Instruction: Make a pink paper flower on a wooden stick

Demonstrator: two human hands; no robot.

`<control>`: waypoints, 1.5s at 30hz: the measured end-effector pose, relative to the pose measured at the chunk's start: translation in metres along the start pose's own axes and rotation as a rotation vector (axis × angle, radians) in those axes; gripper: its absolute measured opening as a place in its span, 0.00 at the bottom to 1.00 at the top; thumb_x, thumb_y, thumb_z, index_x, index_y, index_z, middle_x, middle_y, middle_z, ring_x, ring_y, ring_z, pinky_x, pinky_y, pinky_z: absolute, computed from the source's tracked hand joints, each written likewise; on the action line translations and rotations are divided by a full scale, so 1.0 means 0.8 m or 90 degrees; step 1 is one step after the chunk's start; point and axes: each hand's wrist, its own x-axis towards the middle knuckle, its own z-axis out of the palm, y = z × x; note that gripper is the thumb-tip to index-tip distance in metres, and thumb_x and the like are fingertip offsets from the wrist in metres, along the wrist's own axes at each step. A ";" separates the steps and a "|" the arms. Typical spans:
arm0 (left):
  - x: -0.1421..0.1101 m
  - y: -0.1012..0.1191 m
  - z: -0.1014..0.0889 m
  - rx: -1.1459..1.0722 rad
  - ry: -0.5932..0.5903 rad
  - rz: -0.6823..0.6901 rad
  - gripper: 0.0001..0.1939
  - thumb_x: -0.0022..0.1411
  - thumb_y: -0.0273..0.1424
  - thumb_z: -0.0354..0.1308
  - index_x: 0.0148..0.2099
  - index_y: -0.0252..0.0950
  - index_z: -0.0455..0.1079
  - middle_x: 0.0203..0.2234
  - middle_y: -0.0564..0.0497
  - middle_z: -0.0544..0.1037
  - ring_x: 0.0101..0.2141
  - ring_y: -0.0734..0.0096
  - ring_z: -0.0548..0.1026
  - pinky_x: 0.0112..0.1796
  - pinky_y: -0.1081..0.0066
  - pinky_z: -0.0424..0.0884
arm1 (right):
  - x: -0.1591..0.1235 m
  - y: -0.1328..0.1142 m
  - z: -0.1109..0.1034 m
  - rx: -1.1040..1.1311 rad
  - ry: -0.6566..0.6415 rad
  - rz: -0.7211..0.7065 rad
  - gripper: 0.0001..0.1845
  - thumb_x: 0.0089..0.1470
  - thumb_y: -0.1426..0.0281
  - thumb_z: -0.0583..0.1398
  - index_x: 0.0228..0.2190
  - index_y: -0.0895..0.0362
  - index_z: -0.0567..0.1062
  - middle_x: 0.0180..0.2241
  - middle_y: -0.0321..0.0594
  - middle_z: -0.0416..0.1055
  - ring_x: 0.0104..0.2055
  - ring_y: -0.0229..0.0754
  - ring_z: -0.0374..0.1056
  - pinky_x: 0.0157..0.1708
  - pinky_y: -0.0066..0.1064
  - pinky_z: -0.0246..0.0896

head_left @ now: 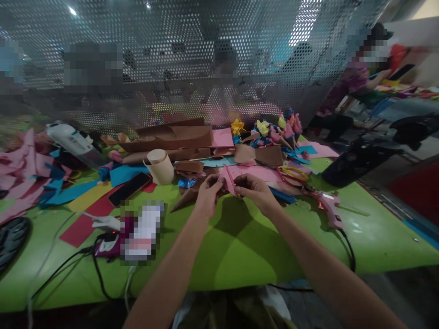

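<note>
My left hand (209, 194) and right hand (256, 192) pinch the pink paper (228, 180) from either side, grip nearly closed, above the green bench (236, 265); the blur obscures my exact fingertip contact. A glue gun (330, 208) lies to my right.

The single view comes from a camera worn on the head, above and slightly behind the near edge of the long, bright green table (247, 267). It faces forward and slants down, near enough that two bare forearms (174, 256) run in large from the bottom of the frame. The bare left hand (207, 194) and bare right hand (255, 193) lie near the centre. The table's near edge crosses low, its right edge slants down toward the near right corner, and the frame cuts it at left. Behind its far edge, a grey perforated screen (192, 27) spans the top.
</note>
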 end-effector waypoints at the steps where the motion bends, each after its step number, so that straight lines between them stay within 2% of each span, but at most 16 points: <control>1: 0.000 0.000 -0.001 0.004 -0.001 0.001 0.22 0.40 0.37 0.75 0.34 0.35 0.69 0.25 0.57 0.74 0.25 0.77 0.73 0.32 0.71 0.73 | 0.000 0.001 0.000 -0.009 -0.005 0.000 0.18 0.38 0.62 0.72 0.30 0.56 0.75 0.25 0.33 0.72 0.25 0.35 0.66 0.26 0.29 0.61; 6: 0.000 -0.002 -0.003 0.026 0.001 0.017 0.19 0.44 0.39 0.73 0.30 0.36 0.68 0.24 0.57 0.72 0.25 0.78 0.71 0.30 0.74 0.71 | 0.000 0.003 -0.003 -0.055 -0.024 -0.010 0.15 0.42 0.61 0.70 0.30 0.56 0.75 0.25 0.34 0.72 0.25 0.35 0.66 0.27 0.29 0.62; 12: 0.003 -0.004 -0.003 0.016 0.009 0.026 0.19 0.43 0.39 0.73 0.31 0.37 0.69 0.25 0.57 0.72 0.27 0.76 0.71 0.32 0.72 0.71 | -0.001 0.008 -0.001 -0.077 -0.037 -0.022 0.16 0.44 0.60 0.68 0.33 0.56 0.75 0.26 0.35 0.74 0.27 0.37 0.67 0.28 0.30 0.63; 16: 0.000 0.000 -0.002 0.072 0.001 0.029 0.17 0.46 0.40 0.72 0.32 0.37 0.70 0.28 0.55 0.73 0.30 0.75 0.72 0.34 0.72 0.70 | -0.003 0.011 -0.003 -0.204 -0.009 -0.093 0.11 0.48 0.61 0.64 0.31 0.56 0.76 0.27 0.36 0.75 0.28 0.39 0.68 0.29 0.30 0.62; 19: -0.003 0.005 0.001 0.170 0.035 0.100 0.15 0.49 0.38 0.70 0.35 0.37 0.71 0.31 0.53 0.75 0.32 0.74 0.71 0.36 0.72 0.69 | -0.005 0.009 -0.005 -0.341 0.070 -0.157 0.10 0.51 0.62 0.62 0.28 0.56 0.77 0.24 0.36 0.74 0.26 0.39 0.67 0.27 0.29 0.59; 21: -0.005 0.008 0.003 0.243 0.082 0.189 0.14 0.49 0.35 0.69 0.36 0.37 0.70 0.31 0.53 0.74 0.32 0.74 0.70 0.37 0.72 0.67 | -0.007 0.007 -0.007 -0.401 0.120 -0.191 0.10 0.52 0.62 0.61 0.29 0.56 0.77 0.24 0.37 0.75 0.26 0.40 0.68 0.28 0.29 0.60; 23: -0.008 0.009 0.006 0.301 0.096 0.247 0.13 0.49 0.33 0.69 0.34 0.37 0.69 0.28 0.54 0.73 0.31 0.73 0.70 0.37 0.71 0.67 | -0.008 0.005 -0.008 -0.449 0.159 -0.226 0.10 0.54 0.63 0.60 0.30 0.55 0.78 0.27 0.38 0.77 0.28 0.42 0.69 0.30 0.30 0.62; 25: -0.011 0.009 0.009 0.317 0.057 0.240 0.13 0.50 0.34 0.69 0.34 0.37 0.69 0.28 0.54 0.74 0.31 0.73 0.70 0.36 0.71 0.67 | -0.010 0.003 -0.009 -0.501 0.185 -0.268 0.09 0.55 0.65 0.59 0.31 0.55 0.79 0.29 0.41 0.78 0.30 0.43 0.71 0.32 0.32 0.62; 28: -0.015 0.007 0.013 0.270 -0.015 0.196 0.14 0.51 0.37 0.69 0.37 0.37 0.72 0.31 0.52 0.76 0.33 0.71 0.72 0.37 0.71 0.68 | -0.012 0.002 -0.010 -0.593 0.195 -0.335 0.10 0.57 0.69 0.57 0.33 0.54 0.80 0.33 0.43 0.79 0.34 0.46 0.72 0.35 0.34 0.62; 32: -0.014 0.007 0.011 0.205 0.009 0.158 0.13 0.53 0.41 0.68 0.34 0.38 0.72 0.30 0.52 0.75 0.34 0.71 0.73 0.38 0.71 0.71 | -0.016 0.003 -0.008 -0.670 0.143 -0.395 0.11 0.60 0.70 0.57 0.36 0.51 0.81 0.36 0.43 0.78 0.38 0.46 0.71 0.40 0.37 0.62; 36: -0.010 0.008 0.008 0.162 0.020 0.109 0.15 0.53 0.42 0.67 0.33 0.38 0.69 0.30 0.53 0.75 0.32 0.72 0.73 0.34 0.72 0.73 | -0.019 0.001 -0.001 -0.656 0.086 -0.410 0.10 0.61 0.68 0.58 0.34 0.51 0.81 0.36 0.44 0.78 0.39 0.46 0.71 0.41 0.38 0.62; 39: -0.007 0.009 0.007 0.149 0.012 0.087 0.15 0.52 0.42 0.66 0.33 0.37 0.68 0.29 0.54 0.73 0.29 0.73 0.73 0.30 0.73 0.73 | -0.020 -0.006 0.004 -0.556 0.064 -0.380 0.08 0.60 0.67 0.60 0.32 0.51 0.80 0.35 0.44 0.76 0.39 0.46 0.70 0.40 0.37 0.64; 42: -0.007 0.010 0.007 0.163 -0.007 0.089 0.15 0.52 0.41 0.66 0.34 0.37 0.68 0.28 0.55 0.72 0.28 0.74 0.73 0.28 0.73 0.73 | -0.016 -0.011 0.001 -0.424 0.131 -0.309 0.07 0.56 0.64 0.62 0.36 0.52 0.78 0.37 0.44 0.74 0.37 0.45 0.69 0.38 0.36 0.66; 44: -0.008 0.011 0.007 0.176 -0.036 0.083 0.15 0.52 0.41 0.66 0.35 0.37 0.69 0.27 0.55 0.72 0.27 0.74 0.73 0.28 0.73 0.73 | -0.011 -0.009 -0.003 -0.318 0.158 -0.229 0.14 0.52 0.61 0.65 0.41 0.53 0.76 0.39 0.43 0.73 0.36 0.43 0.68 0.37 0.36 0.66; 45: -0.009 0.011 0.007 0.183 -0.054 0.078 0.15 0.52 0.41 0.66 0.35 0.37 0.70 0.27 0.55 0.73 0.27 0.74 0.73 0.28 0.73 0.73 | -0.008 -0.007 -0.006 -0.257 0.146 -0.179 0.18 0.51 0.60 0.65 0.43 0.53 0.76 0.39 0.42 0.73 0.36 0.43 0.68 0.37 0.35 0.65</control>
